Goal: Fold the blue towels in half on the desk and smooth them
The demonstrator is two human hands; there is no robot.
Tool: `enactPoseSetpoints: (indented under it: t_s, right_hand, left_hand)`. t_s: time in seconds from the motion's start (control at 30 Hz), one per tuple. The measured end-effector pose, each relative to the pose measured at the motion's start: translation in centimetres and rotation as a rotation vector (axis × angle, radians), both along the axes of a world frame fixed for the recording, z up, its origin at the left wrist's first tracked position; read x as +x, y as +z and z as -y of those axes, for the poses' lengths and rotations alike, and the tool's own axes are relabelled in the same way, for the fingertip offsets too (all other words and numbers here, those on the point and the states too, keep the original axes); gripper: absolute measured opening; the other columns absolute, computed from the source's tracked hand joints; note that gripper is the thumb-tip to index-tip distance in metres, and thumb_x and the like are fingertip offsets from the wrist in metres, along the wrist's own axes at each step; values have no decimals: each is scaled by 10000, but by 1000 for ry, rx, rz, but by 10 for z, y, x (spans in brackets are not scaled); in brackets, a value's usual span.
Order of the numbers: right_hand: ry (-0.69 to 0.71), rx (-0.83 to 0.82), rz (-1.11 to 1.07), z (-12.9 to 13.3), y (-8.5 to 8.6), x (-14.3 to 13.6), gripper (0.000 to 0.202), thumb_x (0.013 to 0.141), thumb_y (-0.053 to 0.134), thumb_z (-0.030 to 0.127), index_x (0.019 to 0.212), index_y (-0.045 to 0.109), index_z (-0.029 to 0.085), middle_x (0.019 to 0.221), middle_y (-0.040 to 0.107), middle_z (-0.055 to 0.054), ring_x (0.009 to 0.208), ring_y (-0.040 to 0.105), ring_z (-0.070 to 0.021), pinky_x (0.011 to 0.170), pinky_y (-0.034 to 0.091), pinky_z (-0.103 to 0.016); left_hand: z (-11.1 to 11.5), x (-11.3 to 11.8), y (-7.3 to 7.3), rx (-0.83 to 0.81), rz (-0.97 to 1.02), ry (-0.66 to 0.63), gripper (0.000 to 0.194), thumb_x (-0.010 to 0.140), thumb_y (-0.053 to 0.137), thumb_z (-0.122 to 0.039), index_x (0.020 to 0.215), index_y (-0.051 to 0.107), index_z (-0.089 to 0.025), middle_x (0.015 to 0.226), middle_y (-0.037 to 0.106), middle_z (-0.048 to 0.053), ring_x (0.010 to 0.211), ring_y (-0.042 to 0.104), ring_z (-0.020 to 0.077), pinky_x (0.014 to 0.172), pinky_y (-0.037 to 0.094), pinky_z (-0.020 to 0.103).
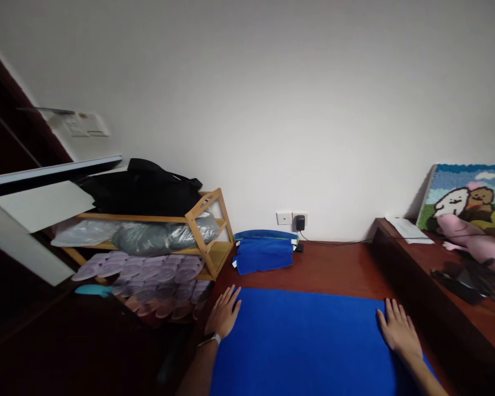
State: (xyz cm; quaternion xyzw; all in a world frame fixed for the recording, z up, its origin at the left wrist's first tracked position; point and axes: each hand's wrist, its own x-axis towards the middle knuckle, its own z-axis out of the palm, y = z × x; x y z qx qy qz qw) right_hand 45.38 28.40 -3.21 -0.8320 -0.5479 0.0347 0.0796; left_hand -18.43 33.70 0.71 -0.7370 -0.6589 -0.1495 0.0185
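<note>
A plain blue cloth lies spread flat on the reddish-brown wooden table. At its far left corner rests my left hand, palm down with the fingers stretched out; a watch is on that wrist. My right hand is flat on the far right corner, fingers extended and a little apart. Neither hand grips anything. Beyond the cloth's far edge sits a folded blue fabric piece with small white tabs at its sides. The near end of the cloth runs out of view.
Left of the table stands a wooden rack with purple slippers, plastic-wrapped bundles and a black bag. On the right, a raised ledge carries a pink plush toy, cables and a tufted picture. A plugged-in adapter trails a thin cord.
</note>
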Motion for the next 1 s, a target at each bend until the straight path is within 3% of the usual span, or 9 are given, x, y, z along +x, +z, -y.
enactPoseSetpoints:
  t_s: [0.17,0.33,0.47,0.57,0.7,0.77,0.83,0.93,1.0]
  right_hand:
    - [17,-11,-13,-1,2,-6,910,904,86,624,1615,213,70,1701,211,-138,1572,166,-301,1269,147,-502]
    - [47,-70,-8,-3,5,7,863,908,130,566,1597,271,66,1691,237,-156,1564,194,-317,1252,191,-509]
    - [59,-63,7,-11,20,-9,838,925,144,560,1569,339,62,1666,291,-185,1547,248,-331,1237,217,-533]
    - [140,43,5,-22,44,-78,829,959,123,537,1567,310,4,1665,279,-202,1559,213,-317,1261,170,-510]
    - [456,58,-124,-26,75,-232,774,1002,156,519,1589,278,29,1684,246,-144,1571,169,-279,1286,106,-447]
    - [609,38,-209,-22,86,-310,769,1014,151,549,1609,236,70,1696,205,-112,1577,147,-257,1290,102,-440]
    - [724,-3,-272,-16,91,-370,761,1019,150,557,1618,209,92,1700,176,-97,1580,128,-249,1291,99,-445]
    - [793,-67,-315,-8,92,-413,757,1019,180,551,1615,207,86,1696,158,-105,1581,102,-258,1292,89,-468]
    - [779,-72,-324,-6,88,-406,757,1018,192,560,1617,212,98,1694,160,-102,1581,99,-259,1292,91,-473]
  left_hand:
    - [1,3,3,-19,2,1,537,1053,336,-452,1546,442,-269,1638,413,54,1518,355,234,1242,303,465]
    - [2,4,3,-16,26,0,529,1054,334,-447,1548,434,-289,1639,413,50,1518,355,232,1241,298,469]
    - [4,5,2,-19,16,9,530,1055,328,-442,1543,444,-270,1636,416,59,1516,357,230,1241,291,469]
    - [6,7,2,-8,23,9,537,1054,325,-457,1544,444,-271,1635,416,60,1518,354,237,1240,290,472]
    - [8,8,3,1,35,2,534,1052,327,-450,1550,433,-288,1639,413,49,1523,343,237,1242,283,468]
    - [8,8,4,-6,35,6,540,1053,321,-452,1552,431,-277,1639,414,54,1524,341,234,1246,276,465]
    - [8,8,3,-12,37,11,549,1054,317,-459,1556,424,-267,1641,408,61,1525,338,234,1249,273,465]
    - [7,6,1,-12,37,7,545,1055,316,-457,1555,425,-271,1646,398,57,1526,336,231,1247,277,463]
    - [6,5,0,-7,33,5,538,1055,319,-460,1549,435,-283,1645,402,48,1522,346,227,1243,286,462]
